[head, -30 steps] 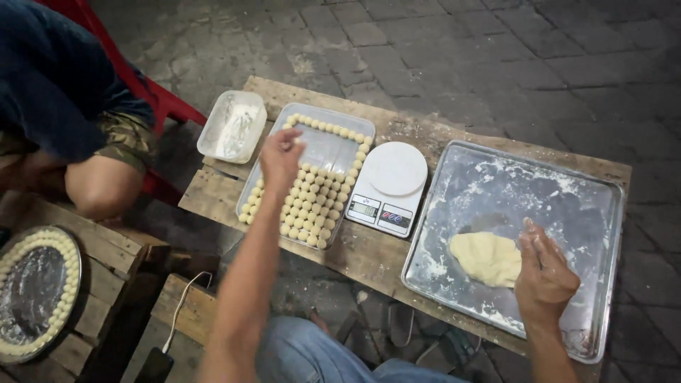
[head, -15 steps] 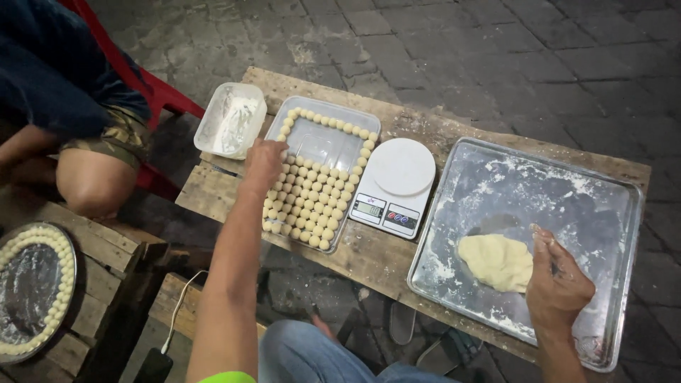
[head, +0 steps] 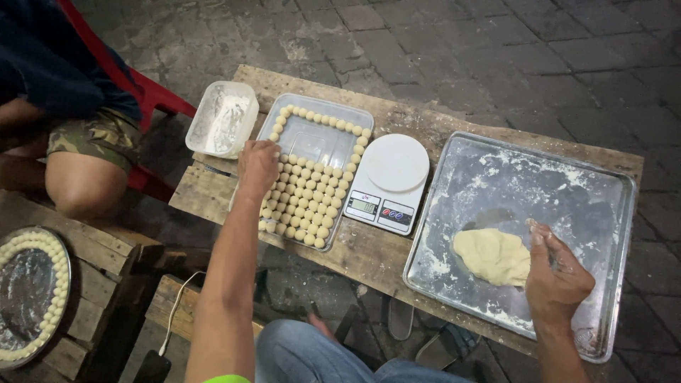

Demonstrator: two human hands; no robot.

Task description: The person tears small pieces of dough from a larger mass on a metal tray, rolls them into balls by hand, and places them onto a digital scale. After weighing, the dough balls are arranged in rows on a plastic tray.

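1. The left hand [head: 258,164] is reached out over the near-left part of a clear rectangular tray [head: 317,135], fingers curled downward onto the small dough balls [head: 303,202]; whether a ball is pinched between the fingertips cannot be told, since the fingers are hidden under the back of the hand.
2. The dough balls are laid in tight rows across the nearer half of the tray and in a single line round its far rim — the far middle of the tray is bare.
3. The right hand [head: 557,273] is set at the right edge of a pale yellow lump of dough [head: 491,255], fingers bent and gathered against it; a firm grip cannot be confirmed.
4. The dough lump is lying in the near half of a large floured metal tray [head: 599,191], at the right end of a wooden bench [head: 213,195].
5. A white kitchen scale [head: 390,181] is placed between the two trays, just beside each.
6. A white tub of flour [head: 221,119] is seen at the far-left corner of the bench, just beside the clear tray.
7. At the left, another person's bent knee [head: 85,186] is visible by a red chair [head: 142,89] — well apart from both hands.
8. A round tray [head: 32,298] ringed with dough balls is resting on a low wooden crate at the lower left.
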